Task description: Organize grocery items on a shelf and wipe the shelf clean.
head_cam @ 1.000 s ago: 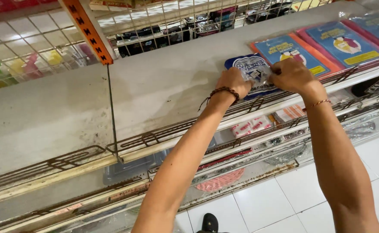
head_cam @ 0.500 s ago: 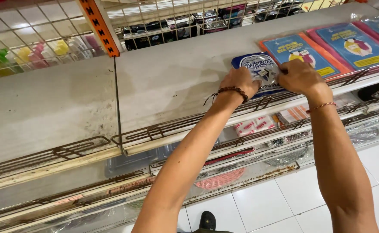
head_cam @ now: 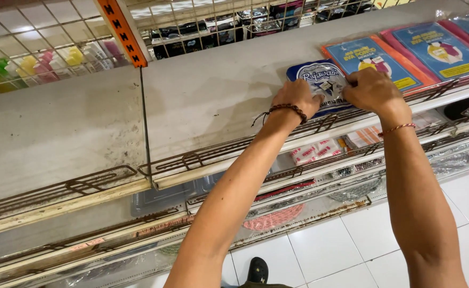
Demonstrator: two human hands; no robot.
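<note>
A flat dark-blue and white packet (head_cam: pixel 320 80) lies on the pale shelf board (head_cam: pixel 218 101), close to the wire front rail. My left hand (head_cam: pixel 297 98) grips its lower left edge, a dark bead bracelet on the wrist. My right hand (head_cam: pixel 372 89) holds its right edge, a thin red string on that wrist. Both arms reach up from below. Just right of the packet lie flat blue booklets with orange borders (head_cam: pixel 376 56).
An orange upright post (head_cam: pixel 121 31) and a wire mesh back (head_cam: pixel 42 42) with small coloured bottles stand behind the shelf. Lower shelves hold wrapped goods (head_cam: pixel 312 153). White floor tiles (head_cam: pixel 346 250) and a dark shoe (head_cam: pixel 257 269) show below.
The packet and both hands have stayed at the same spot on the shelf; my view has shifted slightly, with the hands now sitting a little higher and left in frame.
</note>
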